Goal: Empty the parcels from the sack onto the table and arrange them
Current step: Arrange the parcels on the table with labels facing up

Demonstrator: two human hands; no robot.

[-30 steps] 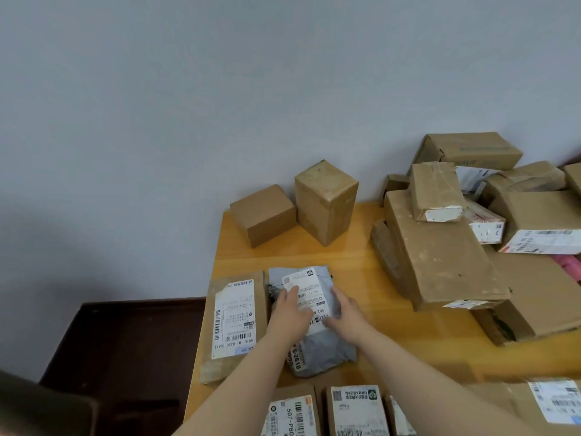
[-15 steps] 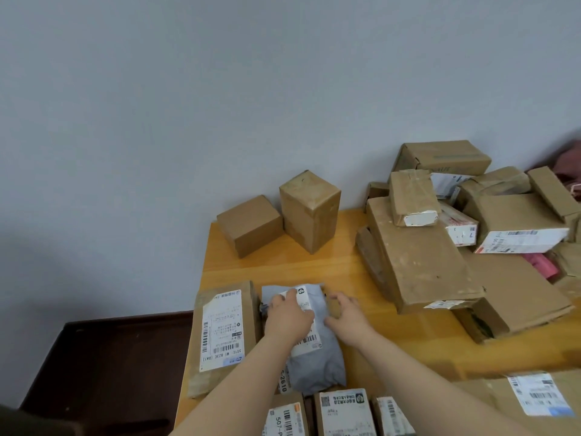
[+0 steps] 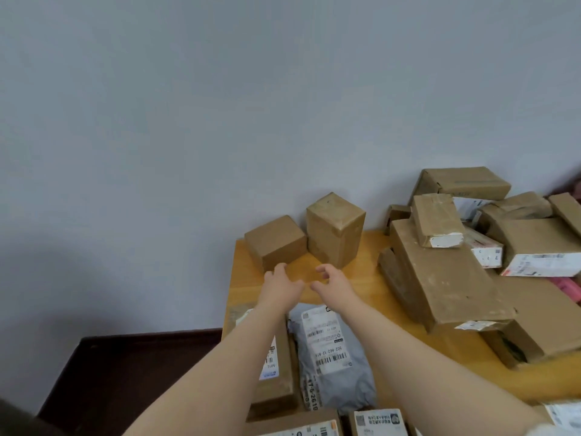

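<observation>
Head view. Both forearms extend from the bottom edge toward the centre of the frame, above the wooden table (image 3: 358, 278).

1. The left hand (image 3: 281, 289) has loosely curled fingers and holds nothing. Its fingertips are at the lower front edge of the small cardboard box (image 3: 275, 240); contact cannot be confirmed.
2. The right hand (image 3: 334, 284) is just beside the left, with fingers loosely curled and spread, also holding nothing. It is near the base of the tall cardboard box (image 3: 334, 228), which stands upright just right of the small box, against the wall.
3. The grey mailer bag (image 3: 336, 372) lies label up between the forearms, at lower centre.
4. The flat brown parcel (image 3: 279, 382) lies just left of the bag, partly under the left forearm.
5. The unsorted parcels are stacked at the right of the frame, with the large flat box (image 3: 440, 278) tilted at the front of the stack.
6. Further labelled parcels (image 3: 377, 421) lie along the bottom edge.
</observation>
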